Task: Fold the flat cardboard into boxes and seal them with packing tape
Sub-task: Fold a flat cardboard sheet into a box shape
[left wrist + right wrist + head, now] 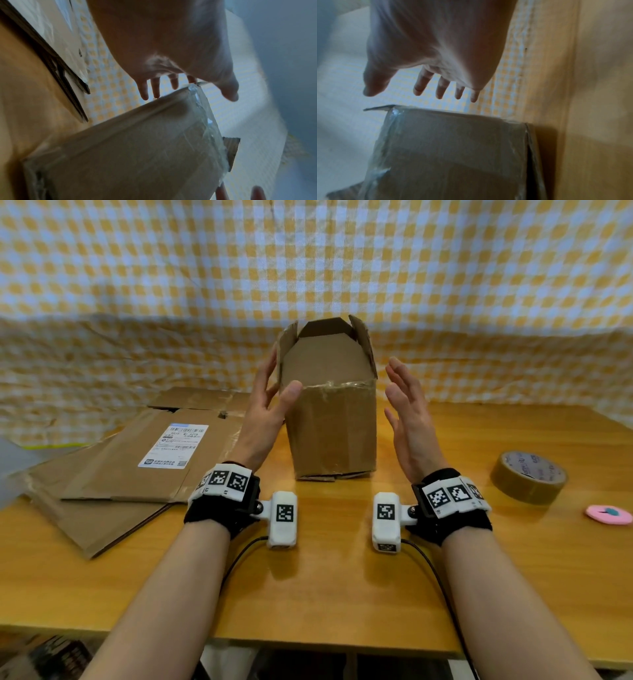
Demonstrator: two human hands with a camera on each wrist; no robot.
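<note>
One box (pixel 330 419) standing erected between both spread, empty hands, left hand (pixel 270 402) touching its side, right hand (pixel 407 412) just beside it, top flaps unfolded and unsealed, flat cardboard (pixel 137 460) waiting beyond left hand, tape roll (pixel 529 475) beyond right.

Label print (pixel 174 445) on the flat cardboard (pixel 130 474) is too small to read — both wrist views blurred.

A wooden desk (pixel 342 594) with a warm orange-brown top fills the foreground. Behind it hangs a yellow-and-white checked cloth (pixel 171 268), creased and sagging where it meets the desk's far edge. Soft, even light falls from above. Below the desk's front edge lies dark, indistinct clutter.
</note>
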